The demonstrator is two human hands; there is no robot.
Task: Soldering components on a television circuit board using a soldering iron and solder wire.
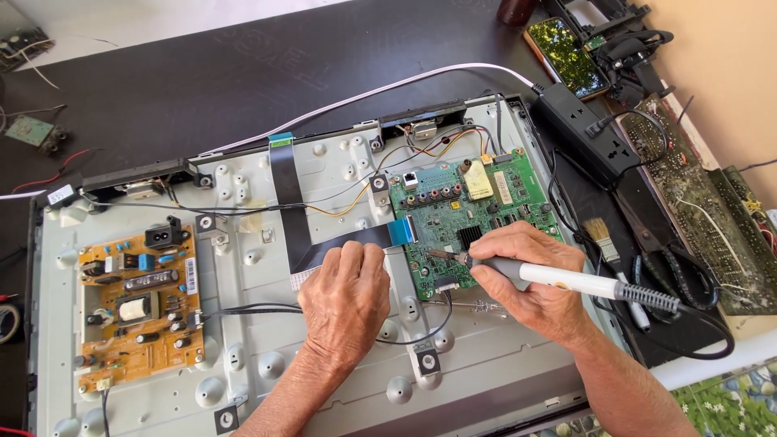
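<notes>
My right hand (530, 279) grips a soldering iron (566, 281) with a white and grey handle, its metal tip resting on the lower left part of a green circuit board (465, 214). My left hand (346, 301) lies knuckles up on the grey metal back panel (267, 356), fingers curled, pressing on a flat black ribbon cable (291, 202) with a blue end next to the green board. An orange-brown power board (137, 303) sits at the panel's left.
A black power strip (587, 133) and a phone (565, 55) lie at the upper right. A small paintbrush (603, 239), scissors and an old dusty circuit board (696, 194) sit right of the panel. A white cable (364, 97) runs across the dark table.
</notes>
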